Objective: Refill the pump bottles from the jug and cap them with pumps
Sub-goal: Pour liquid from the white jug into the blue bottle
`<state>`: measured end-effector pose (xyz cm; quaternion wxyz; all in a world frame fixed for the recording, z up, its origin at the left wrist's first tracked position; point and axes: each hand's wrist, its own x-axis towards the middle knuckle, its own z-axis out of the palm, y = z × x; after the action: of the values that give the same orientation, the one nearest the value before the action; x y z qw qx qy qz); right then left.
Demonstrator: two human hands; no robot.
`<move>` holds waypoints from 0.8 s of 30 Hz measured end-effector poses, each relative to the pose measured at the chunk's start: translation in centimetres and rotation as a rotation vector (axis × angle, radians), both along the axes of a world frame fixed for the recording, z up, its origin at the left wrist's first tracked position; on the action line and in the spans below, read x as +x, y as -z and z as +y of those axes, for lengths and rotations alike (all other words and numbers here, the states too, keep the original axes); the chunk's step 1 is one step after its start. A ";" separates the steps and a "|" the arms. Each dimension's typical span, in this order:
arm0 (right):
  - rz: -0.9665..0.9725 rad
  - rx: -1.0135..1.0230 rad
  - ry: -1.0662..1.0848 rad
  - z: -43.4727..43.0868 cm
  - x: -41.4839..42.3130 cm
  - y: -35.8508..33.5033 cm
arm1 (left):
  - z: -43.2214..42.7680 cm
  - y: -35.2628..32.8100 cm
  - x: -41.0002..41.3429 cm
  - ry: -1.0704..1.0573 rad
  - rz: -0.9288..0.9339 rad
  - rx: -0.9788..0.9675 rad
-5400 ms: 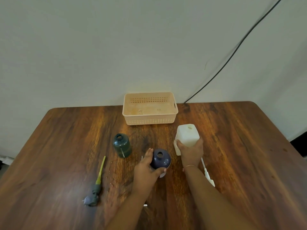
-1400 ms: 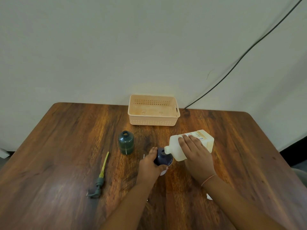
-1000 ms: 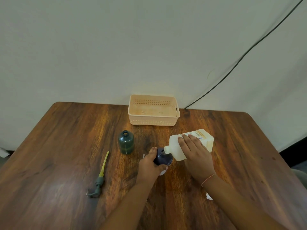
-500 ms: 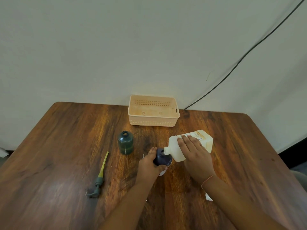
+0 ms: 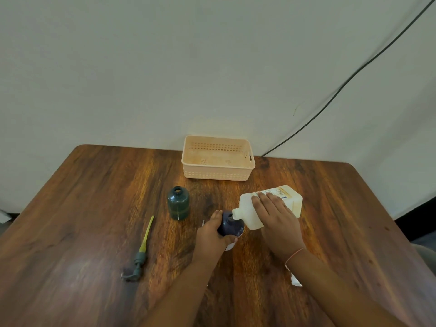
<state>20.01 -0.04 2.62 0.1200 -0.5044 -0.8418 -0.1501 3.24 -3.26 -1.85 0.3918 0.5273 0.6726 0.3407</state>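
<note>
A: While the right hand (image 5: 278, 223) tipped the white jug (image 5: 271, 208) on its side, its spout met the mouth of the dark blue bottle (image 5: 230, 226), at the surface's centre. How should one pour well?

B: I judged: keep the spout on the opening, tilt slowly, hold the bottle firm. The left hand (image 5: 211, 237) had its grip closed around the blue bottle; the right grip was closed on the jug.

A: And the count?

B: Two bottles: the blue one, and a green bottle (image 5: 178, 205) open at ten o'clock from it. One jug. One basket (image 5: 218, 172) at twelve o'clock. One green pump (image 5: 139, 256) at eight o'clock; a white piece (image 5: 295, 279) at five o'clock was perhaps another pump, I cannot tell.
</note>
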 end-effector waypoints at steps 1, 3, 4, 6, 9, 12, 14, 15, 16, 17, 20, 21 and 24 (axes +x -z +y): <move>-0.002 0.003 -0.001 0.0 0.0 0.0 | 0.0 0.0 0.0 -0.001 -0.001 -0.001; -0.009 0.003 0.000 0.1 0.0 0.0 | 0.0 0.1 0.0 -0.003 0.000 -0.004; -0.012 0.005 0.000 0.1 0.0 0.0 | 0.0 0.1 0.0 -0.003 0.001 -0.005; -0.014 0.009 -0.002 0.2 0.0 0.0 | 0.0 0.1 0.0 0.000 0.002 0.001; -0.016 0.011 -0.004 0.2 -0.1 0.0 | 0.0 0.1 -0.1 -0.001 0.016 0.003; -0.016 0.010 -0.004 0.2 0.0 0.0 | 0.0 0.2 -0.1 -0.002 0.009 0.012; -0.013 0.012 -0.008 0.2 0.1 0.1 | 0.0 0.2 0.0 0.007 -0.003 0.018; -0.013 0.016 -0.011 0.3 0.1 0.1 | 0.0 0.2 -0.1 0.008 -0.004 0.020; -0.012 0.021 -0.014 0.3 0.1 0.2 | 0.0 0.2 -0.1 0.007 -0.003 0.021; -0.009 0.026 -0.018 0.3 0.1 0.2 | 0.0 0.2 0.0 0.005 0.000 0.020; -0.001 0.047 -0.027 0.4 0.2 0.4 | 0.1 0.3 0.0 -0.001 -0.003 0.006; 0.000 0.057 -0.027 0.4 0.2 0.4 | 0.1 0.3 0.0 -0.003 -0.005 0.002; 0.016 0.077 -0.019 0.4 0.2 0.7 | 0.1 0.3 0.0 -0.008 -0.001 -0.006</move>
<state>20.25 0.33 1.91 0.1475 -0.4927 -0.8391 -0.1770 3.28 -3.12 -2.16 0.3924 0.5232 0.6753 0.3408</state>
